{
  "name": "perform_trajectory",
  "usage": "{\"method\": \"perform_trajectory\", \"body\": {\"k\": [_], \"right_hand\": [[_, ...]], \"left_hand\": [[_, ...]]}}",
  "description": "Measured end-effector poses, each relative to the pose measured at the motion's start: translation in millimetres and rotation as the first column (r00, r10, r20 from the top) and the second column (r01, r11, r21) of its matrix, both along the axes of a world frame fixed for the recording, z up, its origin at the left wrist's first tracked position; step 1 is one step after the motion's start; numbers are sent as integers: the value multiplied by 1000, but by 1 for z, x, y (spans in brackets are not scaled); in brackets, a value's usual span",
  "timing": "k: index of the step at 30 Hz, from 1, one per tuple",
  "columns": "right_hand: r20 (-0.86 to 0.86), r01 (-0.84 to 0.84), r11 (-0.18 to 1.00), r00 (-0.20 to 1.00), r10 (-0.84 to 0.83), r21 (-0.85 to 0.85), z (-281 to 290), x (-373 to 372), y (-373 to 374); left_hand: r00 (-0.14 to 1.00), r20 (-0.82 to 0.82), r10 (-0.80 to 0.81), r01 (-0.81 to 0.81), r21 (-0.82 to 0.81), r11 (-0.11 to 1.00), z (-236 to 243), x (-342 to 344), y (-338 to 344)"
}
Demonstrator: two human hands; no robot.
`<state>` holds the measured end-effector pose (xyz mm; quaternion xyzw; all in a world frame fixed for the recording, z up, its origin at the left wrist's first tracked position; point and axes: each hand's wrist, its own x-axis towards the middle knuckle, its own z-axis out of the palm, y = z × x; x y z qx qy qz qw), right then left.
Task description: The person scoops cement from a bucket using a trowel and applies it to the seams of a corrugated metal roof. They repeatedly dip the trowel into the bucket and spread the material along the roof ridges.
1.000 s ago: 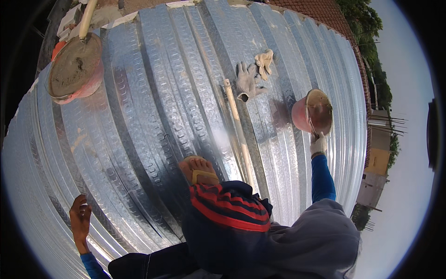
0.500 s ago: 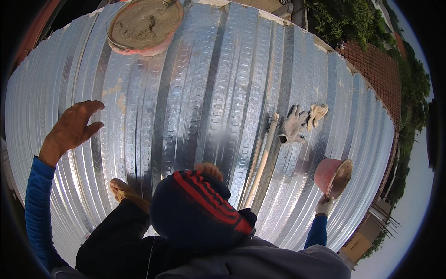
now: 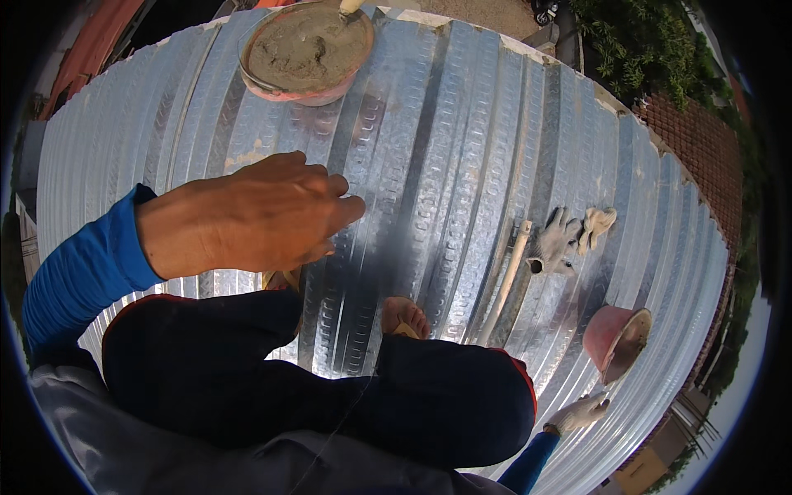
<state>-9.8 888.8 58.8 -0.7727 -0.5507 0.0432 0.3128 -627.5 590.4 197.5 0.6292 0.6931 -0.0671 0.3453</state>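
Note:
My left hand (image 3: 256, 216), bare below a blue sleeve, hovers over the ridged metal decking (image 3: 412, 190) with its fingers curled in and nothing visible in them. At the lower right, my right hand (image 3: 581, 412) wears a pale glove. Its fingers stretch toward a pink bucket (image 3: 601, 337) but look apart from it. That bucket is tilted, and grey residue coats its inside. At the far edge stands a wide reddish tub (image 3: 309, 54) of wet mortar, with a light-coloured handle (image 3: 351, 7) sticking up at its rim.
Two work gloves, one grey (image 3: 554, 243) and one cream (image 3: 596, 228), lie right of centre. Beside them rests a long pale pole (image 3: 505, 285). My sandalled feet (image 3: 404, 315) are on the decking. Beyond its edge are a tiled roof (image 3: 689, 140) and trees (image 3: 639, 41).
My left hand has swung right across my front, its fingers curling in. My right hand has let go of the pink bucket and drawn back. My knees now show in the view, which has shifted.

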Motion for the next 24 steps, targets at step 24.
{"method": "perform_trajectory", "body": {"k": [24], "right_hand": [[665,-809,-44,-512,544,-586,84,-710,-49]], "left_hand": [[637,-100,-764,761,238,604,-7,-21,9]]}}
